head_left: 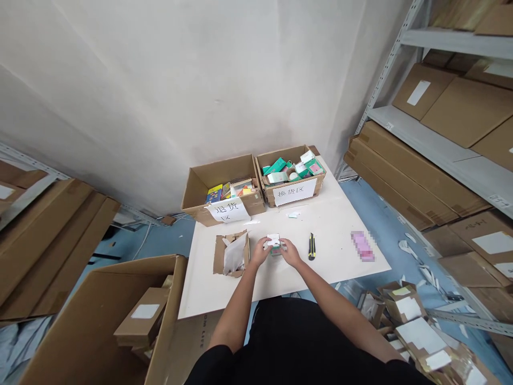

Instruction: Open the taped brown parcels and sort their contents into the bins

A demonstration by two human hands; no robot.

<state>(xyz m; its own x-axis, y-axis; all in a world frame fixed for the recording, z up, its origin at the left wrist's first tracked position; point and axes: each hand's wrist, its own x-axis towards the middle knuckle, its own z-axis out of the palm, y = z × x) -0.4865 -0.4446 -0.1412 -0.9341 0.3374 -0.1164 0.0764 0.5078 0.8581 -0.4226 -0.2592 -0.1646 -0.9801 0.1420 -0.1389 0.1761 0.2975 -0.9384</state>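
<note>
Both my hands meet over the middle of the white table [328, 224]. My left hand [259, 251] and my right hand [289, 253] are closed around a small white and green box [274, 243], holding it just above the tabletop. An opened cardboard parcel [230, 254] with a white plastic bag inside lies just left of my left hand. A black and yellow utility knife [311, 247] lies just right of my right hand.
Two open labelled cartons stand at the table's far edge: the left carton [222, 195] with colourful items, the right carton [290, 176] with green and white boxes. A pink item [363, 246] lies at the right. A big open carton [104, 321] sits on the floor at left, small parcels [412, 326] at right, shelves [441, 144] beyond.
</note>
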